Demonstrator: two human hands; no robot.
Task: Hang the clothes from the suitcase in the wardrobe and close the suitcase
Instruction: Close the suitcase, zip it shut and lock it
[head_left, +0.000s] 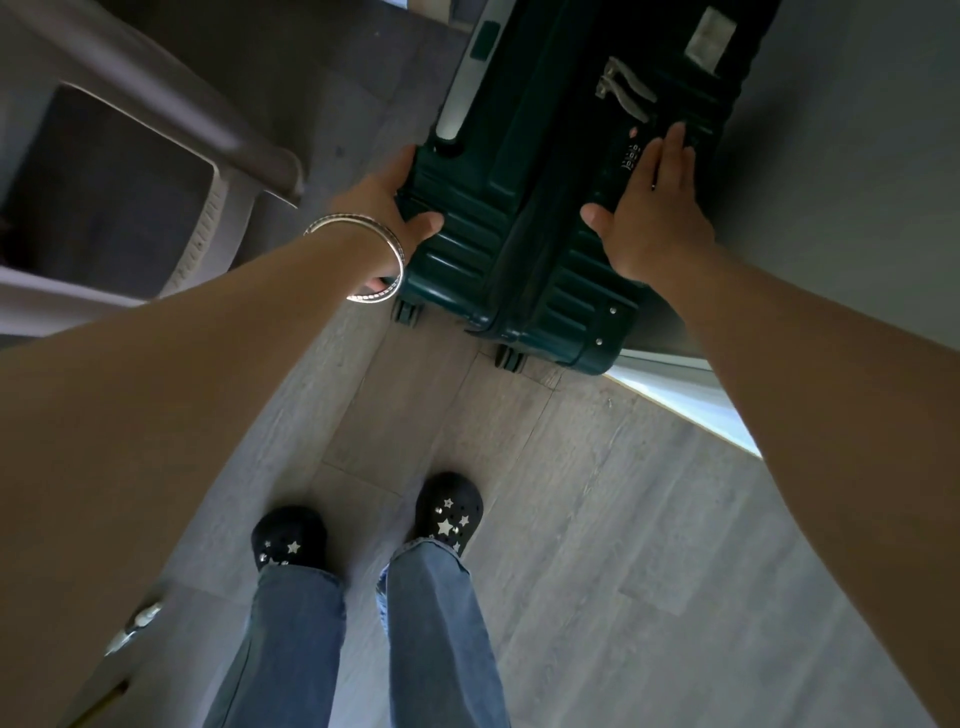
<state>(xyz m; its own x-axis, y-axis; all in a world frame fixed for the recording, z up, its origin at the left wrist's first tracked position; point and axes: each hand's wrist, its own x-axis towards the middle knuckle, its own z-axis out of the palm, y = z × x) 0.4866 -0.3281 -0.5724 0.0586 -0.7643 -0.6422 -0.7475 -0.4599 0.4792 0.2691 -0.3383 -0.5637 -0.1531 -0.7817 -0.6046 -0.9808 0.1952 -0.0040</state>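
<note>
The left hand (400, 218) curls around the near left corner of the closed dark-green ribbed hard-shell suitcase (524, 208) while the right hand (652, 218) lies flat-fingered on its right half, the case's long axis running away from the person over the grey wood-look floor (597, 519).

A dark green suitcase (524, 218) stands closed on its wheels on the grey wood-look floor (597, 493), beside a pale wall (857, 130). The left hand (387, 208), silver bangles (363, 260) on its wrist, grips the suitcase's left edge, thumb on the ribbed shell. The right hand (654, 208) lies flat on the shell, fingers straight, near the combination lock (631, 156). Below, blue jeans (431, 634) and black clogs (449, 512) with star charms show. A grey plastic chair (156, 156) stands at the left.
</note>
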